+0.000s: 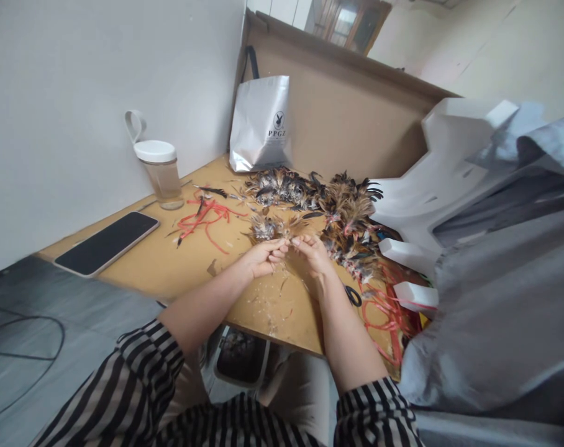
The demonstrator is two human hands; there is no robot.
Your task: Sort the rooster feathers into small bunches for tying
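Over the middle of the tan table (170, 270), my left hand (266, 256) and my right hand (311, 252) meet at the fingertips. Both are closed in a pinch, on something too small to make out. Just beyond them lies a small tuft of brown and grey feathers (264, 227); whether it is joined to what I pinch is unclear. A large pile of dark and brown feathers (350, 208) spreads behind and to the right. Red cords (207, 217) lie in a tangle at the left, with a few dark feathers among them.
A phone (109, 242) and a lidded cup (163, 177) are at the left. A silver bag (261, 124) stands at the back. White foam (415, 254), more red strings (384, 313) and black scissor handles (353, 296) lie right. A bin (241, 357) sits below the table edge.
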